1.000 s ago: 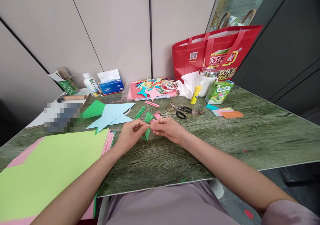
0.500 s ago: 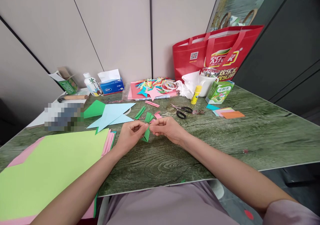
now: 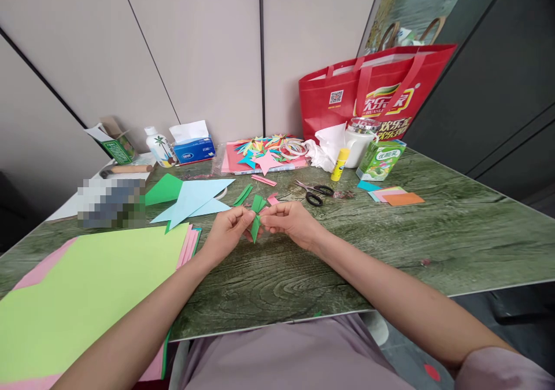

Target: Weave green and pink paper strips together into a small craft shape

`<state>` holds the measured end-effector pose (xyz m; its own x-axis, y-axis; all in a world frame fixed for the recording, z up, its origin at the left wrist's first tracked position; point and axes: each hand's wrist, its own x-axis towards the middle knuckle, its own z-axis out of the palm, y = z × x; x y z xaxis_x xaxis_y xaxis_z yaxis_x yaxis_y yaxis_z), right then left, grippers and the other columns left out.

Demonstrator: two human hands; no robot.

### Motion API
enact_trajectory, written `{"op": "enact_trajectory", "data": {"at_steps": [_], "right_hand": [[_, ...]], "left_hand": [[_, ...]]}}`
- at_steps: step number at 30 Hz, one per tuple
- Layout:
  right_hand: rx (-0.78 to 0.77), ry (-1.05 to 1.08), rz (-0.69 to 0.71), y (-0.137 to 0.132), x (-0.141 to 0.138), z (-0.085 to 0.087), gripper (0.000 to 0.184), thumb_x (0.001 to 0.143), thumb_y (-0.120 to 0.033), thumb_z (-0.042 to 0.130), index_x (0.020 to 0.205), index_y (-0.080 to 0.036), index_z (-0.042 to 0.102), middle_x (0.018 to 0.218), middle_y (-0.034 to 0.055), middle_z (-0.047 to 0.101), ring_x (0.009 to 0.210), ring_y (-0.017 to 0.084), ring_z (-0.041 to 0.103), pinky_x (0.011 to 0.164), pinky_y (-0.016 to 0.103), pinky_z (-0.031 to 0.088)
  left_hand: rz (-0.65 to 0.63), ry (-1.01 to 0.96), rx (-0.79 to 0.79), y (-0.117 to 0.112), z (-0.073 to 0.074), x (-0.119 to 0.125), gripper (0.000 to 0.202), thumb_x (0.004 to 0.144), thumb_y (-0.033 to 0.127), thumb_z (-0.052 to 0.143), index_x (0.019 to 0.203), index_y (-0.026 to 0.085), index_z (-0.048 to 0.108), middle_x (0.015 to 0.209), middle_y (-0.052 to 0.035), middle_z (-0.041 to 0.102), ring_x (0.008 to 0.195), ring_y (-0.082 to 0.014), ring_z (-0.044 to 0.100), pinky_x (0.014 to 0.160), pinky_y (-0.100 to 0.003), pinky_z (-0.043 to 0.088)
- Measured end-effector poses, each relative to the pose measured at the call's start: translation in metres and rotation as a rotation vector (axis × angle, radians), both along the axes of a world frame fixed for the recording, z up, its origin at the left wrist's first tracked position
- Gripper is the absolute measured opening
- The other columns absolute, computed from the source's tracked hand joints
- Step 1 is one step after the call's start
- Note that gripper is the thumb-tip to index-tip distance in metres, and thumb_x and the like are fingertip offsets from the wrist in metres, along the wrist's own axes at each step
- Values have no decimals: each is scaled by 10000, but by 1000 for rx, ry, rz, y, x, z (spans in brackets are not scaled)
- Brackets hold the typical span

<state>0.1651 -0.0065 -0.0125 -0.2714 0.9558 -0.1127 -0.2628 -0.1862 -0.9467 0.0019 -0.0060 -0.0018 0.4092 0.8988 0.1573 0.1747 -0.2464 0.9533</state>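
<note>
on the wood-grained table [image 3: 329,280], a red bag [image 3: 325,110] is set at the back. by the left hand [image 3: 225,233] and right hand [image 3: 291,225], fingertips close together near the scissors [image 3: 311,188], a small folded green paper [image 3: 255,228] is pinched.

Paper strip [image 3: 256,229] right of sheet stack [image 3: 99,289] (scissors [image 3: 314,199] farther right).

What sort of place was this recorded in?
Probably a home craft table, though a small workroom is possible: a yellow cylindrical glue stick, black-handled metal scissors and a large yellow-green paper sheet are on the green wood-grain tabletop.
</note>
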Motion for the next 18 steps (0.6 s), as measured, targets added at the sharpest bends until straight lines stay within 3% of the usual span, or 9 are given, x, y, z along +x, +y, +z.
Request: {"op": "enact_trajectory", "data": {"at_steps": [7, 12, 18], "right_hand": [[7, -10, -13, -1, -1, 1, 247, 480, -277, 780, 642, -126, 669, 489, -23, 606, 442, 55, 491, 488, 206, 400], [125, -54, -39, 0, -2, -3, 212, 493, -268, 764, 617, -131, 659, 512, -20, 604, 451, 65, 494, 485, 215, 410], [256, -141, -53, -1, -2, -3, 219, 519, -299, 746, 629, -134, 653, 543, -10, 605, 461, 69, 484, 457, 212, 386]], "left_hand": [[12, 55, 25, -3, 1, 1, 194, 787, 322, 535, 698, 150, 555, 539, 2, 623, 488, -119, 563, 514, -233, 440], [95, 154, 127, -3, -3, 0, 184, 777, 306, 539, 668, 158, 554, 532, 4, 618, 494, -126, 564, 495, -230, 422], [85, 104, 62, -4, -2, 1, 173, 787, 292, 519, 669, 168, 546, 514, 19, 606, 467, -122, 566, 486, -228, 429]]}}
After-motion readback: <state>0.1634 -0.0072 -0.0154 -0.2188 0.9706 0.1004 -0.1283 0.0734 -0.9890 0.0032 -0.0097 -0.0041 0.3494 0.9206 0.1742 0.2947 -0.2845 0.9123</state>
